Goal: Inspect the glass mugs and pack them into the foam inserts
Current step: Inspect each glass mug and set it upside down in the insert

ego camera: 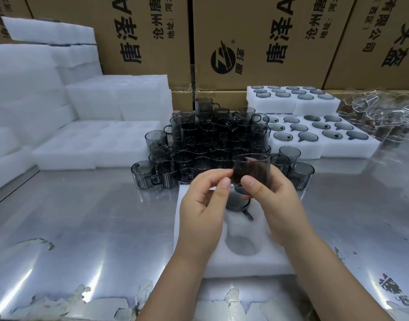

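Note:
A smoky grey glass mug (252, 169) is held up above the white foam insert (222, 258) lying on the metal table in front of me. My right hand (277, 205) grips the mug from the right, thumb on its near wall. My left hand (205, 205) pinches the mug's left side between thumb and fingertips. In the insert, one mug (237, 205) sits in the far cavity, partly hidden by my hands, and the near cavity (240, 246) holds nothing. A heap of grey mugs (205, 144) stands stacked behind.
Filled foam inserts (324, 144) lie at the right, a second pair (291, 99) behind them. Stacks of bare foam (89, 144) fill the left. Clear glassware (379, 112) sits far right. Cardboard cartons (245, 42) wall the back. Torn film (83, 297) covers the table's near edge.

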